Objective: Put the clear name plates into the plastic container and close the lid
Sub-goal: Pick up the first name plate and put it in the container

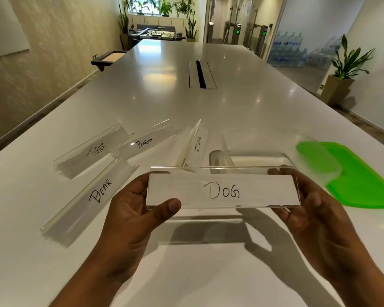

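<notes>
I hold a clear name plate marked DOG [223, 191] level above the table, my left hand [133, 209] gripping its left end and my right hand [313, 209] its right end. Just beyond it stands the clear plastic container [257, 140], open. The green lid [364, 176] lies flat to the container's right. On the table to the left lie the BEAR plate [91, 198], the TIGER plate [91, 151] and the PENGUIN plate [145, 142]. The ZEBRA plate [194, 145] stands next to the container's left side.
The long white table [208, 103] stretches away, with a cable slot [201, 74] in its middle. A dark tray [109, 57] sits off the far left edge. A potted plant [341, 80] stands on the floor to the right.
</notes>
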`<state>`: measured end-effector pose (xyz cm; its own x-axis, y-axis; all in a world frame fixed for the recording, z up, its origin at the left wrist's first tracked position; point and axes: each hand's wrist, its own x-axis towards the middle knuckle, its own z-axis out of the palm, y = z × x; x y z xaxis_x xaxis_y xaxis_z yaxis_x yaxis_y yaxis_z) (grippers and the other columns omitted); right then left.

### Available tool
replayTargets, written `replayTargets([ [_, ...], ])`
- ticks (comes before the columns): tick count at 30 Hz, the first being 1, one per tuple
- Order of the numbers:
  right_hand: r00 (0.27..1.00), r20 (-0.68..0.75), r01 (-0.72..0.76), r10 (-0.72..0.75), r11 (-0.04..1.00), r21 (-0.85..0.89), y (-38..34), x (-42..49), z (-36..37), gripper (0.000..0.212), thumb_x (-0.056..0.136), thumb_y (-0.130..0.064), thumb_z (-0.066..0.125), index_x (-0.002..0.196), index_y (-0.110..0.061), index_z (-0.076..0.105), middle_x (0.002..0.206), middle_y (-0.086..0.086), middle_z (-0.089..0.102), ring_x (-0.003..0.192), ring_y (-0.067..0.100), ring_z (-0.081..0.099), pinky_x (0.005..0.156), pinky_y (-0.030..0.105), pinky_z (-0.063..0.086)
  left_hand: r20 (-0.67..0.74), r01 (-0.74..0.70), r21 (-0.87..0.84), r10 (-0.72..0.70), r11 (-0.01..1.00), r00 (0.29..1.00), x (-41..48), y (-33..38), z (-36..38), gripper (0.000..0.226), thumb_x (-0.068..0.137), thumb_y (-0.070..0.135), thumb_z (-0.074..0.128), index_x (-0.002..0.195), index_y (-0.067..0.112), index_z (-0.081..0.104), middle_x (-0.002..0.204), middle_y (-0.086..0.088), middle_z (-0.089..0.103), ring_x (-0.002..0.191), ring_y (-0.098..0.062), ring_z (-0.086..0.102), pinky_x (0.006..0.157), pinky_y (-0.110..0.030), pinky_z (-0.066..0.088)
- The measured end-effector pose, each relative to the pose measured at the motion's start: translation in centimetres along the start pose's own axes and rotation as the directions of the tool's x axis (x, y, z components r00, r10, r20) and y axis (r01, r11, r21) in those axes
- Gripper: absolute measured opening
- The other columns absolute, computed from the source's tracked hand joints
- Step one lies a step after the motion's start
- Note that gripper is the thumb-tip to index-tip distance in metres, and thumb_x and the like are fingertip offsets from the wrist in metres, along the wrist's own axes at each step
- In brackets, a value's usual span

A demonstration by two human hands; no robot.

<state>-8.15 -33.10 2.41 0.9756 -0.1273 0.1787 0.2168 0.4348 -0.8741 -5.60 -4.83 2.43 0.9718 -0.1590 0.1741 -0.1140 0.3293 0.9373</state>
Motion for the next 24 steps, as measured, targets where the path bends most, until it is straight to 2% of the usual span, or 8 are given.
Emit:
replayTargets([
  [2,0.998,-0.027,0.046,-0.049,0.993,-0.108,-1.7,0.7,-0.2,0.049,0.086,-0.024,0.051,0.130,-0.002,0.053,0.131,0.018,0.059,0.114,0.028,0.060,0.090,0.034,0.051,0.000,0.001,0.012,-0.002,1.000,1.000,0.1,0.1,0.0,0.061,0.061,0.039,0.090,0.116,0.024,0.069,0.116,-0.008,0.074,0.108,-0.027,0.070,0.083,-0.024,0.055],
  [3,0.996,-0.013,0.081,-0.085,0.978,-0.192,-2.6,1.1,0.0,0.047,0.087,-0.023,0.047,0.129,-0.003,0.052,0.129,0.016,0.061,0.116,0.029,0.060,0.093,0.035,0.050,-0.003,0.005,0.017,-0.005,1.000,1.000,0.1,0.2,-0.1,0.062,0.060,0.040,0.090,0.116,0.025,0.069,0.116,-0.007,0.074,0.107,-0.027,0.070,0.082,-0.024,0.056],
  [5,0.982,0.075,0.191,-0.176,0.902,-0.386,-4.5,1.7,0.6,0.045,0.083,-0.028,0.062,0.124,-0.008,0.057,0.120,0.008,0.068,0.116,0.029,0.061,0.097,0.036,0.049,-0.011,0.011,0.029,-0.010,1.000,1.000,0.2,0.3,-0.1,0.062,0.057,0.043,0.090,0.114,0.027,0.070,0.115,-0.007,0.074,0.106,-0.027,0.070,0.081,-0.023,0.056],
  [7,0.955,0.218,0.291,-0.200,0.769,-0.570,-6.2,2.0,1.7,0.051,0.074,-0.032,0.076,0.119,-0.014,0.061,0.113,-0.001,0.072,0.111,0.023,0.065,0.094,0.032,0.051,-0.018,0.021,0.043,-0.020,0.999,1.000,0.3,0.3,0.0,0.064,0.055,0.045,0.091,0.113,0.029,0.070,0.115,-0.006,0.074,0.106,-0.026,0.071,0.080,-0.023,0.057],
  [10,0.902,0.424,0.403,-0.080,0.504,-0.764,-7.7,2.6,3.3,0.053,0.074,-0.047,0.075,0.120,-0.024,0.063,0.113,-0.014,0.071,0.108,0.006,0.064,0.090,0.018,0.049,-0.014,0.033,0.049,-0.033,0.998,0.999,0.5,0.5,0.3,0.066,0.052,0.046,0.091,0.112,0.030,0.070,0.114,-0.006,0.075,0.104,-0.026,0.072,0.079,-0.025,0.058],
  [15,0.839,0.524,0.506,0.144,0.143,-0.850,-7.9,3.5,5.1,0.065,0.066,-0.055,0.076,0.126,-0.035,0.059,0.122,-0.028,0.059,0.110,-0.017,0.051,0.086,0.000,0.036,0.012,0.029,0.064,-0.030,0.998,0.999,0.7,0.6,0.9,0.066,0.054,0.045,0.091,0.114,0.028,0.069,0.115,-0.007,0.074,0.104,-0.028,0.071,0.082,-0.027,0.057],
  [19,0.814,0.530,0.525,0.238,0.089,-0.846,-7.7,4.1,5.4,0.069,0.066,-0.058,0.076,0.129,-0.037,0.056,0.125,-0.031,0.056,0.113,-0.018,0.048,0.092,0.003,0.036,0.018,0.029,0.071,-0.031,0.997,0.999,0.9,0.5,1.0,0.067,0.056,0.044,0.091,0.116,0.026,0.069,0.116,-0.008,0.074,0.105,-0.030,0.071,0.084,-0.030,0.058],
  [24,0.809,0.534,0.531,0.247,0.086,-0.843,-7.8,4.2,5.5,0.073,0.064,-0.060,0.075,0.130,-0.036,0.055,0.120,-0.028,0.060,0.107,-0.016,0.053,0.089,0.010,0.044,0.029,0.016,0.068,-0.018,0.998,0.999,0.9,0.4,1.1,0.065,0.057,0.043,0.091,0.116,0.025,0.069,0.116,-0.010,0.074,0.104,-0.030,0.071,0.082,-0.029,0.058],
])
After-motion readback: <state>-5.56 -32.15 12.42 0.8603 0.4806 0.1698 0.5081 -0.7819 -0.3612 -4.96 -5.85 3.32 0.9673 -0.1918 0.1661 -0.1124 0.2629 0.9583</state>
